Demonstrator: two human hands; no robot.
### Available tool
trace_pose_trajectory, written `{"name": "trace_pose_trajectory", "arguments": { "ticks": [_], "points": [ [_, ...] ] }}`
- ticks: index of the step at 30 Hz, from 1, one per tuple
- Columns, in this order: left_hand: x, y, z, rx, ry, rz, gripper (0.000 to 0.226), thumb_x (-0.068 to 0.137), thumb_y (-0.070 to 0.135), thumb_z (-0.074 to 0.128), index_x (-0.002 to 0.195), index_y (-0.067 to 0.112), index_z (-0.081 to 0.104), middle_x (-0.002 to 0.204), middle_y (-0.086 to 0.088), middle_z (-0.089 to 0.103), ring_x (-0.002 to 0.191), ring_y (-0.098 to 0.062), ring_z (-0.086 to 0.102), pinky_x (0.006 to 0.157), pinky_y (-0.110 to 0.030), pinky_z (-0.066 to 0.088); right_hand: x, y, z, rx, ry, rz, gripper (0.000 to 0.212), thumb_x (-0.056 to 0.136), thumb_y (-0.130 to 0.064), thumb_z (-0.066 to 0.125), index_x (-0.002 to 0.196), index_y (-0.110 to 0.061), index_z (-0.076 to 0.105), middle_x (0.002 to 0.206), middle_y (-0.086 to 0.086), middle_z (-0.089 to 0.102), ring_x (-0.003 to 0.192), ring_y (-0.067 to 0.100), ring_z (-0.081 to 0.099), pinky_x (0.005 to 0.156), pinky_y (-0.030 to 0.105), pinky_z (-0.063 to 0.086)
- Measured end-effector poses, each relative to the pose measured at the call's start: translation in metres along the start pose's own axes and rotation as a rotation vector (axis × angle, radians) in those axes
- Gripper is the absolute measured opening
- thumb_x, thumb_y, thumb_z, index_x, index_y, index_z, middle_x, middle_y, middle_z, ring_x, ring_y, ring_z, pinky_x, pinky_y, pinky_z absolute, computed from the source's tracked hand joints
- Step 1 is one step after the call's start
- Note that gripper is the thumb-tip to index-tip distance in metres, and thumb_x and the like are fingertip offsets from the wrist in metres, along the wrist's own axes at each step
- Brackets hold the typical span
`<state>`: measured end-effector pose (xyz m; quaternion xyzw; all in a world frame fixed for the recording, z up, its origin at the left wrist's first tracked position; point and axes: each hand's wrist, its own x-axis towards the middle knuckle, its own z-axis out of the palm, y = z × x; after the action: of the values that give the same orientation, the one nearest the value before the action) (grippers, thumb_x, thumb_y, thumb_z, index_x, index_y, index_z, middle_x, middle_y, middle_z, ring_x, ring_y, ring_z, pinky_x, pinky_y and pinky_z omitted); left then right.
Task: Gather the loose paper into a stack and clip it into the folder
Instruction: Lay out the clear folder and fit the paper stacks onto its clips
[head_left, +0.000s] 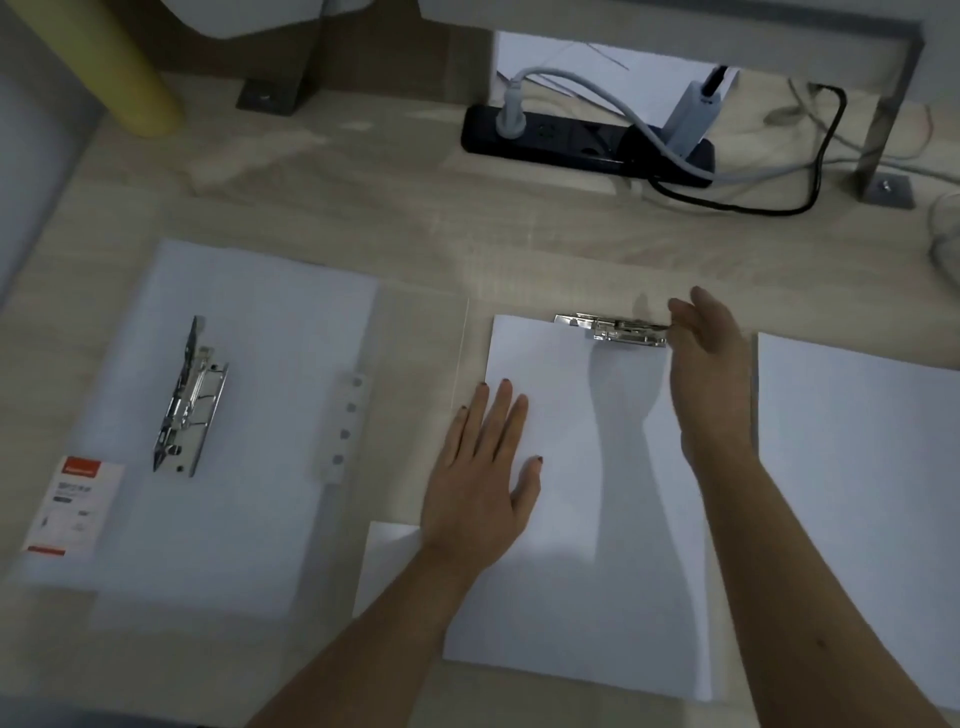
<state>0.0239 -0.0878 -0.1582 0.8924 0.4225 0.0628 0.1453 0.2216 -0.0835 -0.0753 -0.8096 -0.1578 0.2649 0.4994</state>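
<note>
Left hand (480, 467) lies flat, fingers straight and slightly spread, palm pressing the left part of the paper stack (597, 509). Right hand (711, 374) is relaxed and spread, palm turned left, fingertips at the right end of the metal clip (613, 330); too blurred to tell if they touch it. It holds nothing.

Paper stack sits centre frame, long axis running bottom to top, leaning slightly right. Clip lies crosswise on its top short edge. A white corner (389, 561) sticks out under the stack, lower left.

Pale wood-grain worktop (415, 234). Left: open white binder (249, 519) with a steel lever mechanism (189, 400) and a red-and-white label (72, 504). Right edge: white panel (857, 467), just beside the stack. Top: black power strip (587, 143) with grey plug and cables. Upper left: yellow post (119, 67). Dim light.
</note>
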Motion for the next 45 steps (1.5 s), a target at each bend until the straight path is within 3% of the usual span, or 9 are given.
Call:
{"name": "trace_pose_trajectory", "arguments": {
  "ticks": [3, 6, 9, 13, 18, 27, 34, 40, 45],
  "points": [
    [0.0, -0.001, 0.0, -0.007, 0.007, -0.003, 0.056, 0.097, 0.041, 0.032, 0.146, 0.013, 0.029, 0.156, -0.003, 0.022, 0.146, -0.021, 0.013, 0.116, -0.038, 0.023, 0.004, 0.005, 0.008, -0.108, 0.046, -0.036, 0.05, 0.092, -0.007, 0.04, 0.142, -0.013, 0.033, 0.143, 0.003, 0.039, 0.114, 0.004, 0.041, 0.089, 0.01, 0.028],
    [0.001, -0.001, -0.001, -0.025, 0.007, -0.002, 0.056, 0.096, 0.04, 0.032, 0.146, 0.014, 0.029, 0.156, -0.003, 0.023, 0.146, -0.02, 0.014, 0.116, -0.037, 0.023, 0.011, 0.011, 0.009, -0.163, 0.044, 0.04, 0.051, 0.086, -0.012, 0.038, 0.136, -0.018, 0.037, 0.133, 0.008, 0.043, 0.118, 0.018, 0.042, 0.092, 0.02, 0.029],
    [0.001, -0.001, -0.001, -0.048, 0.001, -0.005, 0.056, 0.096, 0.04, 0.033, 0.147, 0.015, 0.027, 0.156, -0.002, 0.021, 0.147, -0.019, 0.011, 0.117, -0.036, 0.019, 0.006, 0.011, 0.009, -0.149, 0.048, -0.024, 0.054, 0.088, 0.003, 0.034, 0.14, -0.011, 0.037, 0.139, 0.006, 0.044, 0.125, 0.015, 0.045, 0.099, 0.024, 0.035],
    [0.0, -0.001, -0.001, -0.062, -0.012, -0.008, 0.057, 0.096, 0.039, 0.033, 0.147, 0.015, 0.026, 0.157, -0.001, 0.02, 0.147, -0.018, 0.009, 0.118, -0.035, 0.017, 0.0, 0.005, 0.015, -0.048, 0.001, -0.134, 0.053, 0.089, 0.01, 0.029, 0.133, -0.014, 0.046, 0.115, -0.001, 0.059, 0.11, 0.008, 0.056, 0.081, 0.003, 0.04],
    [0.001, -0.001, -0.001, -0.079, -0.027, -0.013, 0.057, 0.096, 0.04, 0.031, 0.147, 0.017, 0.024, 0.157, 0.0, 0.018, 0.147, -0.018, 0.008, 0.118, -0.034, 0.015, -0.009, 0.005, 0.026, -0.265, -0.16, -0.229, 0.057, 0.087, 0.015, 0.028, 0.134, -0.01, 0.049, 0.133, 0.0, 0.054, 0.119, 0.003, 0.045, 0.085, -0.01, 0.027],
    [0.001, -0.001, 0.0, -0.086, -0.041, -0.018, 0.057, 0.096, 0.041, 0.028, 0.147, 0.017, 0.024, 0.157, 0.0, 0.018, 0.147, -0.017, 0.009, 0.118, -0.034, 0.015, -0.014, 0.023, 0.047, -0.792, -0.26, -0.522, 0.071, 0.077, 0.02, 0.038, 0.143, -0.005, 0.032, 0.147, 0.011, 0.037, 0.136, 0.028, 0.032, 0.111, 0.032, 0.029],
    [0.002, -0.001, -0.001, -0.08, -0.049, -0.023, 0.057, 0.095, 0.041, 0.033, 0.147, 0.017, 0.025, 0.157, 0.0, 0.019, 0.147, -0.018, 0.011, 0.117, -0.035, 0.016, -0.007, 0.031, 0.054, -0.996, -0.254, -0.652, 0.065, 0.068, 0.021, 0.049, 0.131, 0.006, 0.046, 0.128, 0.019, 0.054, 0.114, 0.038, 0.051, 0.1, 0.04, 0.041],
    [0.002, -0.001, 0.0, -0.052, -0.075, -0.028, 0.059, 0.095, 0.043, 0.031, 0.148, 0.019, 0.021, 0.157, 0.001, 0.017, 0.147, -0.017, 0.007, 0.119, -0.033, 0.008, -0.011, 0.046, 0.06, -1.097, -0.24, -0.708, 0.066, 0.069, 0.02, 0.057, 0.132, 0.009, 0.044, 0.133, 0.023, 0.052, 0.125, 0.044, 0.047, 0.104, 0.047, 0.037],
    [0.004, -0.001, -0.001, -0.062, -0.061, -0.034, 0.059, 0.095, 0.044, 0.031, 0.148, 0.02, 0.02, 0.158, 0.002, 0.015, 0.147, -0.015, 0.005, 0.119, -0.032, 0.006, -0.009, 0.043, 0.055, -0.939, -0.276, -0.638, 0.073, 0.072, 0.02, 0.046, 0.141, -0.003, 0.036, 0.146, 0.017, 0.037, 0.136, 0.035, 0.034, 0.11, 0.04, 0.033]
  ]
}}
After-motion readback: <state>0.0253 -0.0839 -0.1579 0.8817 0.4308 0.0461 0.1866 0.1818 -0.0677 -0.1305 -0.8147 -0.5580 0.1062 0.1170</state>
